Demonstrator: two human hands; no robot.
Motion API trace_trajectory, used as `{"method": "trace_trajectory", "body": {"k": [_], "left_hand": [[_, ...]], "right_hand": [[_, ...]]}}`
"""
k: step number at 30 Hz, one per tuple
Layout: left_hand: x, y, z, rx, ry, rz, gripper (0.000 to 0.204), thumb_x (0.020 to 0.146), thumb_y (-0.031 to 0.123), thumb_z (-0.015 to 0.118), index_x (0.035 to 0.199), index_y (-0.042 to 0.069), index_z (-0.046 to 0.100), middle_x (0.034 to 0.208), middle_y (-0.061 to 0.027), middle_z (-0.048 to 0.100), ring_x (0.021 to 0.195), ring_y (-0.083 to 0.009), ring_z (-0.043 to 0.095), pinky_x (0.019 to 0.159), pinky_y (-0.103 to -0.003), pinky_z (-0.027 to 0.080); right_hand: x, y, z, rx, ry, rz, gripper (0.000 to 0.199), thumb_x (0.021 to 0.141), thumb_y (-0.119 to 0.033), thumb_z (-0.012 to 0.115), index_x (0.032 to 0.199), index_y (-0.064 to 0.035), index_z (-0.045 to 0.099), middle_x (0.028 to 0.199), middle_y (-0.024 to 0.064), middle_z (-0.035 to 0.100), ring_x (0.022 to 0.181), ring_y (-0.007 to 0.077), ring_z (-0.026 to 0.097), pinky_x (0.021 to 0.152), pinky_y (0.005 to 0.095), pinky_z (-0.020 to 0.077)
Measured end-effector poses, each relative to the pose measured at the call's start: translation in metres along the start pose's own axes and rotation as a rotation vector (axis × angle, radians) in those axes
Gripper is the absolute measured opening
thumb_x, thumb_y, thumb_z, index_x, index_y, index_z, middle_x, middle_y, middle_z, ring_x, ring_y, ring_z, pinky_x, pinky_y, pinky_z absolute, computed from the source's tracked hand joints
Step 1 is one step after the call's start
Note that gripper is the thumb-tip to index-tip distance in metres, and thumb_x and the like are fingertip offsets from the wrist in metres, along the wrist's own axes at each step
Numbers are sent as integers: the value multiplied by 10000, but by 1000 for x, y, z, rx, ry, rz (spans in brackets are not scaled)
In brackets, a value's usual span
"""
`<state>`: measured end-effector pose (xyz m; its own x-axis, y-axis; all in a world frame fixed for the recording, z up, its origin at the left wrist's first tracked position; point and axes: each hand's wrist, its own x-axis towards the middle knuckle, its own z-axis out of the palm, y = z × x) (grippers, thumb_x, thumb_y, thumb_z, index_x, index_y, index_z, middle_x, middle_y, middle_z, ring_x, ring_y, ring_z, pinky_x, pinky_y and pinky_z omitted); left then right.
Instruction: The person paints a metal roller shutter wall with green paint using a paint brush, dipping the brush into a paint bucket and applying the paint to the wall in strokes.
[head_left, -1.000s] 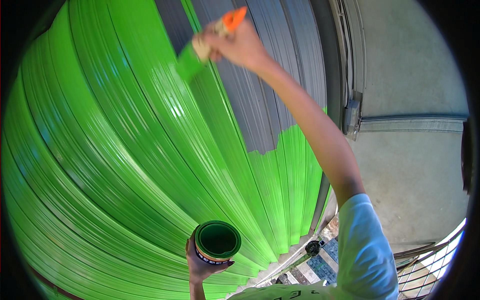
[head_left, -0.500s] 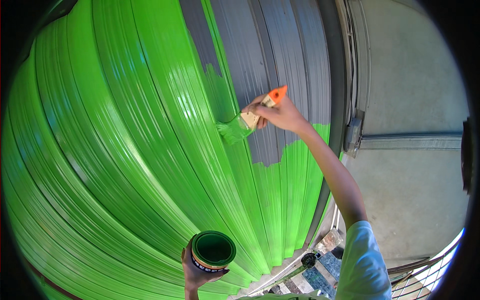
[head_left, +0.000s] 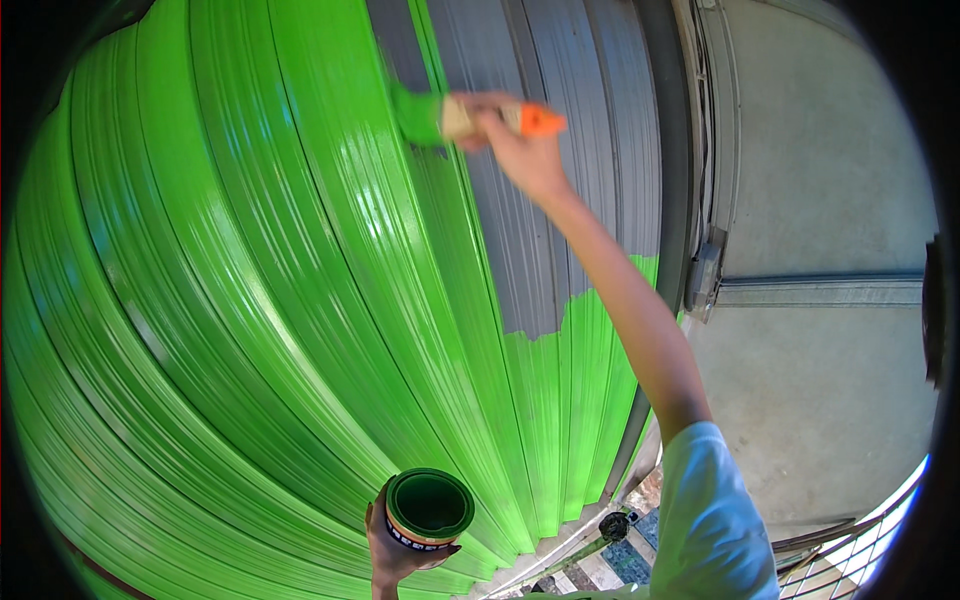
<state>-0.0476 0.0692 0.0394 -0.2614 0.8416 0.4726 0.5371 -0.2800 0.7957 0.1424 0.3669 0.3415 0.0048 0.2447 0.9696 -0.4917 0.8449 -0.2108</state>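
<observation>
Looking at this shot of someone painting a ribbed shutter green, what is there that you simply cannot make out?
Head view only:
- The green-loaded bristles of the orange-handled paintbrush in the right hand: motion-blurred.
- How much paint fills the round green-rimmed paint tin: its inside is dark.
- The left hand below the wrist: cut by the lower edge.
- The corrugated metal shutter at far left: lost in the dark fisheye rim.

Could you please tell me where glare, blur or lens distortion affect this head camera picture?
Head view: pale glare streaks the wet green ribbed metal shutter; the green-bristled paintbrush with the orange handle tip looks motion-blurred; fisheye bends the straight ribs into arcs; black vignette rings the corners.
</observation>
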Motion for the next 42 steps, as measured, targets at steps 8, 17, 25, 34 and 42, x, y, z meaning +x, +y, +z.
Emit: {"method": "trace_trajectory", "body": {"k": [8,17,25,34,42], "left_hand": [[0,-7,-6,69,-25,10,1005,353,346,889,1197,1,467,1025,-73,630,960,-224,590,940,-395,328],[2,2,-3,39,-76,92,976,385,177,889,1212,-23,412,1065,-130,599,972,-221,608,868,-356,495],[-1,-9,2,6,-34,9,1033,356,345,889,1216,-13,442,1019,-78,627,942,-232,589,934,-396,319],[7,22,-9,276,-60,98,1075,373,454,868,1255,21,430,1151,-105,577,1099,-263,541,1045,-524,208],[37,61,-18,434,-51,364,1063,373,466,856,1265,55,449,1206,-89,554,1127,-274,525,1074,-582,123]], "right_hand": [[-118,-21,-55,-306,-398,668,148,842,-86,587,939,1,656,721,64,647,583,124,624,538,260,518],[59,-33,7,-252,15,-59,150,843,-110,584,844,25,649,704,84,648,537,129,611,487,237,498],[-128,22,-19,-56,101,209,180,864,-46,555,1014,-5,646,816,33,650,661,89,618,543,222,514],[-183,-72,-38,-48,-156,713,130,874,-68,557,891,33,637,717,74,636,548,106,605,492,224,502],[-153,-148,4,-138,-750,392,127,821,-101,646,923,-25,656,743,74,663,564,129,629,528,250,523]]}}
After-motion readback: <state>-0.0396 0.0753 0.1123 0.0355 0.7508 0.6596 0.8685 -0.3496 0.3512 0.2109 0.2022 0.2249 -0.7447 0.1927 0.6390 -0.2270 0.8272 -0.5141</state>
